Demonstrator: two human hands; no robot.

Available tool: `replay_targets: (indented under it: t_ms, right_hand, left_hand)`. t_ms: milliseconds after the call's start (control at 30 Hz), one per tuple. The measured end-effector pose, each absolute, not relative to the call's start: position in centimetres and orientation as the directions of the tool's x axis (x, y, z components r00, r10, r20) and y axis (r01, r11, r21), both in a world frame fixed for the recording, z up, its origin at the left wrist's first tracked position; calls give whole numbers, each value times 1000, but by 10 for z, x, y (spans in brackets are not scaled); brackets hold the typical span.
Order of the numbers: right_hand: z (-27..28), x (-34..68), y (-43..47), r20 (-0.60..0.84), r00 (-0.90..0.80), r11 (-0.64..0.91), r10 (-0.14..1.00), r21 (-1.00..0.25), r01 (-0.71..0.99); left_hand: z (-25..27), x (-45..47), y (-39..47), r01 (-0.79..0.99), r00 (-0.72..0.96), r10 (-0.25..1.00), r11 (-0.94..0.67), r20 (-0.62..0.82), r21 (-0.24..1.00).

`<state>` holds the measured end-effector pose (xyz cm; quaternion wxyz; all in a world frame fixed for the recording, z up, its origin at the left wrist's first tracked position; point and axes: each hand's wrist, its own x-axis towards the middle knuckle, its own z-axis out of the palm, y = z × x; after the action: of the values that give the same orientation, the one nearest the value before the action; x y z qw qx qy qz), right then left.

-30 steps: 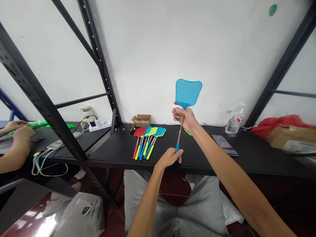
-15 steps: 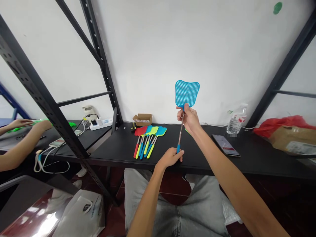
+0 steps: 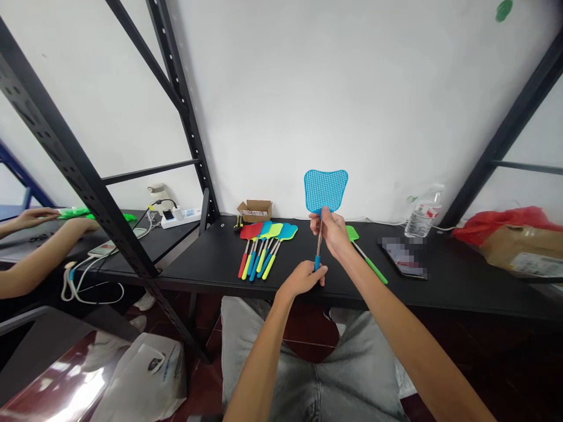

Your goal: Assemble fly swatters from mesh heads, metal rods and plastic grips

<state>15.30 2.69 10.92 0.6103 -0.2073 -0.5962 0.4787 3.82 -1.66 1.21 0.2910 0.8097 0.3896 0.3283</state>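
A blue fly swatter (image 3: pixel 326 190) with a perforated head and a telescopic metal rod stands upright between my hands. My left hand (image 3: pixel 304 278) is closed round its blue handle near the front edge of the table. Just under the head, my right hand (image 3: pixel 332 231) pinches the top of the rod. To the left lies a fanned row of several fly swatters (image 3: pixel 264 249) in red, blue and yellow-green, handles toward me. Beyond my right wrist rests a green fly swatter (image 3: pixel 375 269), its head partly hidden by my right hand.
On the black table (image 3: pixel 197 258) are a small cardboard box (image 3: pixel 255 210), a phone (image 3: pixel 402 258), a water bottle (image 3: pixel 424 214) and a larger carton (image 3: pixel 514 249) with red plastic. At left, beyond a black metal post (image 3: pixel 74 146), a co-worker's hands (image 3: pixel 33 218) handle something green.
My right hand has come down toward my left with the swatter's head, so the rod between them is shorter. The green swatter on the right now shows more fully.
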Motion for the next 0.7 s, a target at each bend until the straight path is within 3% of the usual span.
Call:
replay_targets:
  t_ms: [500,700]
  right_hand:
    - [77,158,20,513,-157,435,844,-825,-361]
    - [75,158,16,492,-177,436,852,-855,-280]
  left_hand:
    - [7,40,-14,459,475,834,-506,279,730]
    - [7,39,-13,452,472,839,-494,271,743]
